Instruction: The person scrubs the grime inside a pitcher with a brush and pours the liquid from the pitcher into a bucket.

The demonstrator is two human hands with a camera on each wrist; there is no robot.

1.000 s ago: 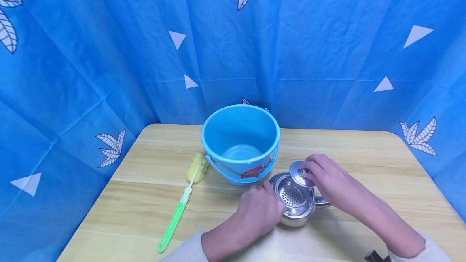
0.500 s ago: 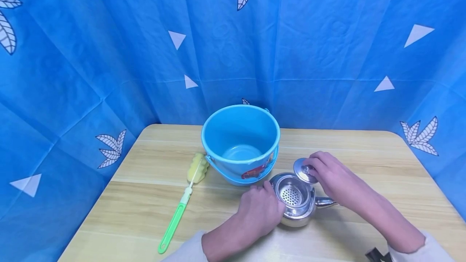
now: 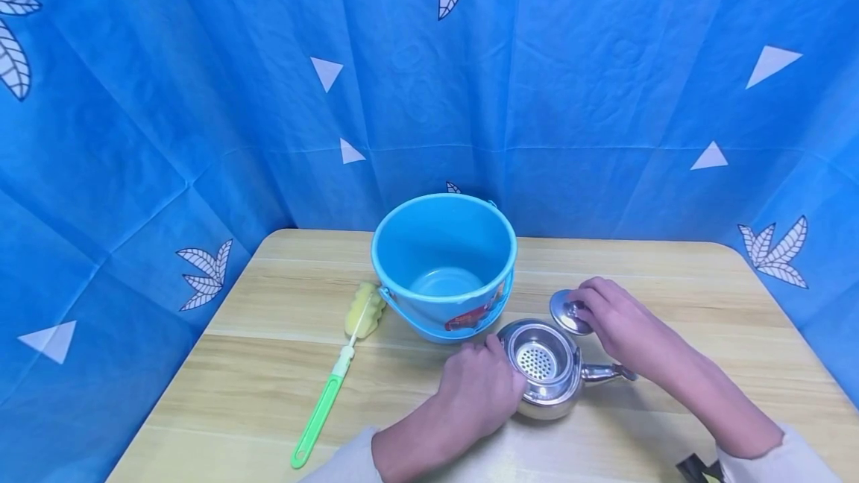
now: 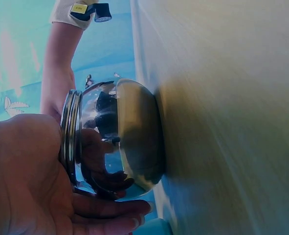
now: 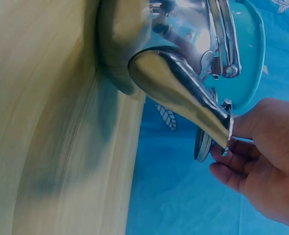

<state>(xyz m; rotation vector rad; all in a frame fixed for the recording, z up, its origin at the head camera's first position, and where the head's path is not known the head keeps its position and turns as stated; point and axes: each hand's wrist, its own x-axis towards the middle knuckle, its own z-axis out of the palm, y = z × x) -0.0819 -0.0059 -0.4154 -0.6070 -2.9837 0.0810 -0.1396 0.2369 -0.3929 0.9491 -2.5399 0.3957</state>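
Observation:
A shiny metal teapot [image 3: 546, 402] stands upright on the table, uncovered, its perforated strainer [image 3: 537, 361] showing inside the mouth. Its spout [image 3: 600, 372] points right. My left hand [image 3: 479, 386] grips the teapot's left side by the rim; in the left wrist view its fingers [image 4: 110, 208] reach along the pot's body. With my right hand [image 3: 614, 319] I pinch the knob of the round metal lid [image 3: 567, 312], held tilted beyond the spout, apart from the mouth. In the right wrist view the lid [image 5: 202, 145] shows partly behind the spout.
A blue bucket [image 3: 443, 244] stands just behind the teapot on the wooden table [image 3: 671, 282]. To its left lies a sponge brush [image 3: 329, 393] with a green handle. A blue patterned curtain [image 3: 604, 95] hangs around the table's back and sides.
My right hand has drawn the lid rightward and slightly back, away from the teapot's mouth, uncovering more of the rim and spout. My left hand and the teapot have stayed in place.

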